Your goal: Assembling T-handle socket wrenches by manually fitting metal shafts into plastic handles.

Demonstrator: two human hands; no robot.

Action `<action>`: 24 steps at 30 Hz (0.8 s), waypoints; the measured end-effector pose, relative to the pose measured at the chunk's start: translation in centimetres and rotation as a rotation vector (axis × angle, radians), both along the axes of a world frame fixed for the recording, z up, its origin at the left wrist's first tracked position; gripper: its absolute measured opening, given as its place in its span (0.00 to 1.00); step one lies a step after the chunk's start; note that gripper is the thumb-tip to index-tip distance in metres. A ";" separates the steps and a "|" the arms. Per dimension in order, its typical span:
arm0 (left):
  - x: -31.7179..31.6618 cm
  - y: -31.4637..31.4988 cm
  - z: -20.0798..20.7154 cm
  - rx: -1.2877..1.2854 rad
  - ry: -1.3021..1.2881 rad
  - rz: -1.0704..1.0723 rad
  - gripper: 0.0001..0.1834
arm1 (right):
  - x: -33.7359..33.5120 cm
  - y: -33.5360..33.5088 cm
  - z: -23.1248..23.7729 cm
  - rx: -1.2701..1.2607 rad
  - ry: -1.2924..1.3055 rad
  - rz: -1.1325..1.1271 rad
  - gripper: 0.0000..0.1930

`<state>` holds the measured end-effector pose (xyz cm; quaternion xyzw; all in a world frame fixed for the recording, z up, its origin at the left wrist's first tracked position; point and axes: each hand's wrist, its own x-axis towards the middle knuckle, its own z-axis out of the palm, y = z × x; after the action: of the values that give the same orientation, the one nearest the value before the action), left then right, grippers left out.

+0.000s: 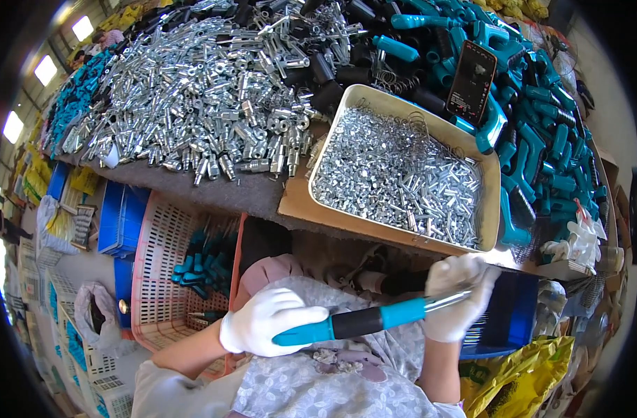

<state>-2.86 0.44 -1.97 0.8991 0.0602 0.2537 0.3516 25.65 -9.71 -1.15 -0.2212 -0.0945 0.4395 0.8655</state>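
Note:
My left hand (266, 322), in a white glove, is closed around the teal end of a tool handle (355, 322) with a black middle band and a bright metal shaft on its right end. The tool lies slantwise above my lap, its shaft end higher. My right hand (457, 296), also gloved in white, is at the shaft's tip. Motion smears its fingers, so whether they grip the shaft or a small part cannot be told. Just beyond that hand stands a cream tray (491, 202) of small metal parts and springs.
A large heap of metal fittings (214, 90) covers the bench at left. Teal handles (534, 139) pile up at right, a phone (471, 82) leaning among them. Below the bench are a pink basket (166, 272) holding teal tools, a blue bin (517, 306) and a yellow bag (520, 380).

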 end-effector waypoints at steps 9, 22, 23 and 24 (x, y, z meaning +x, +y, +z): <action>5.6 -0.8 -4.8 -0.272 0.728 0.065 0.35 | -1.5 5.0 -41.4 -1.064 0.050 0.394 0.13; 5.6 -1.1 -11.2 -0.245 0.584 0.314 0.28 | -3.2 7.9 -46.9 -1.257 -1.081 1.080 0.23; 5.6 -1.0 -11.2 -0.250 0.584 0.320 0.28 | -3.1 8.3 -47.1 -1.250 -1.099 1.087 0.24; 5.8 -1.0 -11.5 -0.246 0.584 0.329 0.28 | -3.1 8.7 -47.2 -1.253 -1.112 1.085 0.24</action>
<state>2.98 -0.51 -13.44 0.8629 0.3321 0.0300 0.3797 22.51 -0.97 -48.34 -0.7389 -0.3257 0.5801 0.1074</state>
